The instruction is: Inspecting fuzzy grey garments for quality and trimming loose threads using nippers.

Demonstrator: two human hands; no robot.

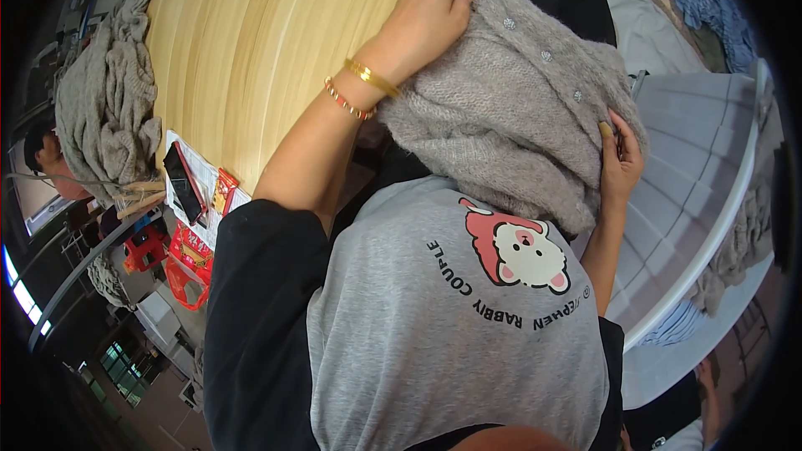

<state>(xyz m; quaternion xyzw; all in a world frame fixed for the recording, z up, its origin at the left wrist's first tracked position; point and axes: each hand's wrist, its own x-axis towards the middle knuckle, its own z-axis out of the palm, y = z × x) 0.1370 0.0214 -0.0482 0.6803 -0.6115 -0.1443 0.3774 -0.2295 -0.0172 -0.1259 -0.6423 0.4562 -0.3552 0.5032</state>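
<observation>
A fuzzy grey-brown knit cardigan [493, 92] lies bunched across my lap, with a row of several sparkly round buttons [547, 56] running along its front band. My left hand [430, 21], with a gold bangle and a beaded bracelet at the wrist, pinches the cardigan by the far end of the button band. At the garment's right side, my right hand [620, 163] has its fingers curled in against the knit and grips its edge. Part of that hand's grip is hidden by folds of the fabric.
A wooden table [276, 33] stretches to my left; on its edge lie a phone [185, 184], paper and a red packet [224, 192]. Grey knitwear [109, 108] is heaped beyond. At my right stands a large pale plastic tub [702, 134]. Other people [60, 167] are nearby.
</observation>
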